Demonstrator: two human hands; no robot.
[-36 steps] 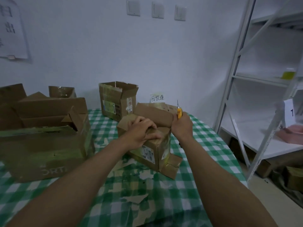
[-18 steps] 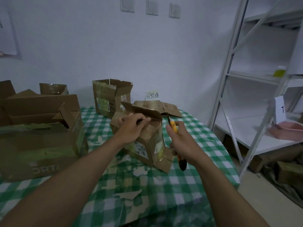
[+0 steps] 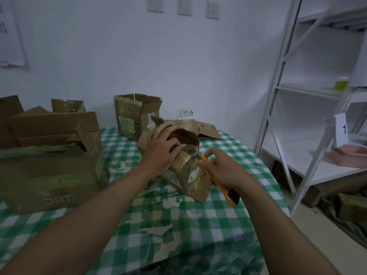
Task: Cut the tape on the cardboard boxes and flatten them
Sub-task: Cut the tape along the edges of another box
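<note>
**Knife at the tape on the small box**

I see the small box [image 3: 183, 172] at the middle of the frame, standing tilted on the green checked tabletop [image 3: 228, 215] with one lower flap splayed out toward the lower right. My view has the left hand [image 3: 160, 149] on top of it, its fingers [image 3: 175, 144] curled over the raised upper flap and gripping the cardboard there. The right hand [image 3: 220, 169] is just right of the box, clenched round the handle of an orange knife [image 3: 225, 190] whose black butt sticks out below the wrist toward the lower right. The blade end points up and left and meets the glossy tape [image 3: 183, 160] at the top of the box's near face; I cannot tell whether it has bitten in.

At the left of the frame sits a big box [image 3: 49, 165] with its flaps loose, well apart from the small one. Behind the hands, toward the wall, an open box [image 3: 135, 116] stands upright, and to its right a flattened box [image 3: 206, 129] lies on the cloth in front of a handwritten paper sign [image 3: 185, 114]. Torn cardboard scraps [image 3: 156, 231] lie on the cloth near the bottom centre. A white metal shelf rack [image 3: 288, 96] fills the right side, with a pink tray [image 3: 349, 155] and a numbered card [image 3: 342, 130] on one shelf.
</note>
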